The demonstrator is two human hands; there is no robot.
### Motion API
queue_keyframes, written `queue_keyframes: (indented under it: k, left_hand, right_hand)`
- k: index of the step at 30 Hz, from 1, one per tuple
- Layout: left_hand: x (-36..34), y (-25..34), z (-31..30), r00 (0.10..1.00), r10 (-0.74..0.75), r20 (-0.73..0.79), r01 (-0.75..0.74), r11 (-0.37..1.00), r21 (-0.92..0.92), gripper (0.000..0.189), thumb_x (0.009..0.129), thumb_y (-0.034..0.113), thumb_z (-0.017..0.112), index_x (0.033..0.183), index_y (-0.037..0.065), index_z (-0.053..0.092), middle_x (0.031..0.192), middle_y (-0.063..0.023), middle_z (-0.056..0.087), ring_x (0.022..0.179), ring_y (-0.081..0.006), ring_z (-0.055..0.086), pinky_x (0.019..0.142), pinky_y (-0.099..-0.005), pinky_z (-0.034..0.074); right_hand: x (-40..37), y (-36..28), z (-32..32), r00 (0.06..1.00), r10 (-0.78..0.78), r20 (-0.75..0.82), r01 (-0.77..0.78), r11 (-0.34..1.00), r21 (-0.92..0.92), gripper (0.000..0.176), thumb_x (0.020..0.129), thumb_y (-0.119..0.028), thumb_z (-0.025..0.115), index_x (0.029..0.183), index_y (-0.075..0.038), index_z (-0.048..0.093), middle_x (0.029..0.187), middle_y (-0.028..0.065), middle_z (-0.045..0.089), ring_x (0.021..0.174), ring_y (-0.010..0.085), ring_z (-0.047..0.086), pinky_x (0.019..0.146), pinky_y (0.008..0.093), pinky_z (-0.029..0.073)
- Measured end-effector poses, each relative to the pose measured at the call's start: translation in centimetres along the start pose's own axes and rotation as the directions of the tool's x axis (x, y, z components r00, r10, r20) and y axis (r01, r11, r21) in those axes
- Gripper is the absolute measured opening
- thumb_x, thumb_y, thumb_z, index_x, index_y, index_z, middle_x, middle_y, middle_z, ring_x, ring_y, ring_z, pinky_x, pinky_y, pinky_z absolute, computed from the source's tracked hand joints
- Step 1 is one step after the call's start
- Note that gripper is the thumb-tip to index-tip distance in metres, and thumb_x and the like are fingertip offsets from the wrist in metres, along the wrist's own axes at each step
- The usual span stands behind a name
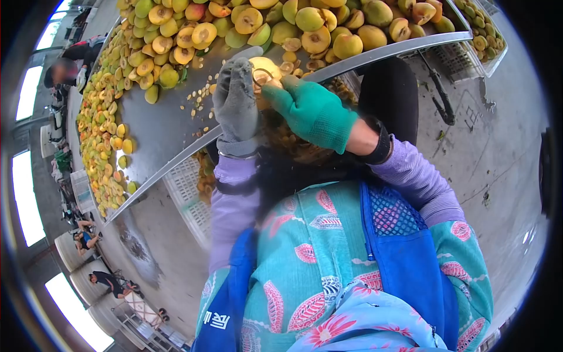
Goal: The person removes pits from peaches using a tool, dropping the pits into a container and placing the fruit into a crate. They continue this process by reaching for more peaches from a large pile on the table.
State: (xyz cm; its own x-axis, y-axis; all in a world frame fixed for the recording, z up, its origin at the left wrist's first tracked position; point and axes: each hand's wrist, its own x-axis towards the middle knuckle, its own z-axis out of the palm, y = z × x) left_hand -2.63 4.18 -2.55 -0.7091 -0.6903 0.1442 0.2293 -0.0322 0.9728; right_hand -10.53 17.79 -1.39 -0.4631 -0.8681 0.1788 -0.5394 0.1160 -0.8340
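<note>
Above the near edge of a metal table [193, 108], my left hand [236, 100], in a grey glove, holds a yellow halved fruit [265, 69] with its cut side showing. My right hand [316, 111], in a green glove, has its fingers closed at the fruit's lower right side. A thin dark curved loop shows against the cut flesh between the hands; its handle is hidden in the green glove. Many whole and halved yellow-green fruits [249, 20] lie piled on the table just beyond. Small pits or seeds [202, 97] are scattered beside my left hand.
A white plastic crate [190, 188] stands below the table edge at left, and dark-clad legs are beneath my hands. Another crate of fruit [481, 35] is at the upper right. A person [64, 70] is at the far left, with several others further back.
</note>
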Motion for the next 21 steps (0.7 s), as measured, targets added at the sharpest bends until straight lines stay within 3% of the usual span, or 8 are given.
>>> queue_keyframes:
  k: [6,12,14,16,17,18,19,21]
  left_hand:
    - [0.0,0.3,0.6,0.995,0.102,-0.009,-0.101,0.994,0.039,0.026,0.099,0.02,0.052,0.108,-0.002,0.062,0.106,-0.0095,0.065,0.089,-0.0106,0.059,0.079,-0.0241,0.049]
    - [0.7,1.1,2.2,0.991,0.095,-0.097,-0.085,0.991,0.106,0.024,0.098,0.019,0.054,0.104,-0.001,0.066,0.091,-0.0027,0.067,0.074,-0.0054,0.056,0.067,-0.0194,0.046]
    - [0.6,0.9,1.8,0.994,0.078,-0.076,-0.068,0.989,0.133,0.022,0.096,0.018,0.057,0.101,-0.001,0.067,0.085,0.0002,0.066,0.068,-0.0028,0.052,0.061,-0.0175,0.042]
    - [0.0,1.1,1.9,0.988,0.021,-0.153,0.007,0.984,0.178,0.021,0.095,0.018,0.059,0.101,0.0,0.068,0.084,0.0009,0.065,0.067,-0.0023,0.051,0.06,-0.0176,0.041]
    - [0.3,1.2,2.1,0.982,0.007,-0.187,0.031,0.98,0.195,0.02,0.094,0.017,0.061,0.1,0.0,0.068,0.083,0.0013,0.065,0.067,-0.002,0.05,0.06,-0.0176,0.04]
    - [0.6,2.1,2.1,0.953,-0.177,-0.245,0.219,0.962,0.16,0.021,0.095,0.016,0.059,0.102,-0.002,0.066,0.098,-0.0086,0.069,0.086,-0.0122,0.062,0.077,-0.0247,0.051]
    - [0.8,1.6,1.4,0.98,-0.128,-0.149,0.163,0.954,0.252,0.021,0.095,0.017,0.06,0.101,-0.002,0.067,0.097,-0.0087,0.069,0.085,-0.012,0.062,0.076,-0.0244,0.051]
    - [2.1,0.1,-0.2,0.998,-0.02,0.058,-0.005,0.912,0.409,0.022,0.094,0.019,0.06,0.099,-0.001,0.068,0.095,-0.0088,0.07,0.083,-0.0114,0.063,0.075,-0.0238,0.051]
  right_hand:
    - [0.1,0.4,1.4,0.976,0.219,-0.02,-0.213,0.964,0.157,0.041,0.097,-0.038,0.047,0.1,0.002,0.057,0.081,0.0224,0.064,0.076,0.0398,0.062,0.065,0.0438,0.05]
    - [0.5,-1.5,1.6,0.914,0.355,0.199,-0.371,0.527,0.764,0.038,0.099,-0.035,0.046,0.092,0.0,0.058,0.071,0.0124,0.061,0.065,0.0214,0.061,0.059,0.0325,0.048]
    - [0.5,0.3,3.3,0.978,0.082,-0.192,0.022,0.875,0.484,0.039,0.099,-0.037,0.047,0.091,0.0,0.058,0.067,0.0083,0.057,0.062,0.0177,0.058,0.057,0.0311,0.047]
    - [-0.1,1.1,5.8,0.962,0.271,-0.006,-0.161,0.591,0.791,0.041,0.098,-0.041,0.048,0.089,-0.002,0.057,0.06,0.0032,0.049,0.054,0.0167,0.053,0.049,0.0327,0.044]
    - [-0.4,-3.3,1.3,0.805,0.487,0.338,-0.558,0.427,0.712,0.043,0.098,-0.044,0.046,0.085,-0.004,0.055,0.06,0.0026,0.048,0.049,0.0147,0.049,0.042,0.0328,0.04]
    - [0.1,-3.5,0.8,0.758,0.494,0.426,-0.586,0.23,0.777,0.044,0.098,-0.046,0.045,0.084,-0.006,0.054,0.059,0.0027,0.048,0.047,0.0136,0.048,0.039,0.0318,0.037]
    - [0.8,-3.7,0.6,0.716,0.477,0.509,-0.591,0.028,0.806,0.044,0.098,-0.047,0.043,0.082,-0.008,0.053,0.059,0.0028,0.048,0.045,0.0124,0.046,0.036,0.0309,0.035]
    - [0.4,-1.3,3.2,0.814,0.435,0.385,-0.523,0.261,0.811,0.044,0.098,-0.049,0.043,0.081,-0.009,0.052,0.058,0.0018,0.047,0.044,0.0117,0.045,0.036,0.0298,0.034]
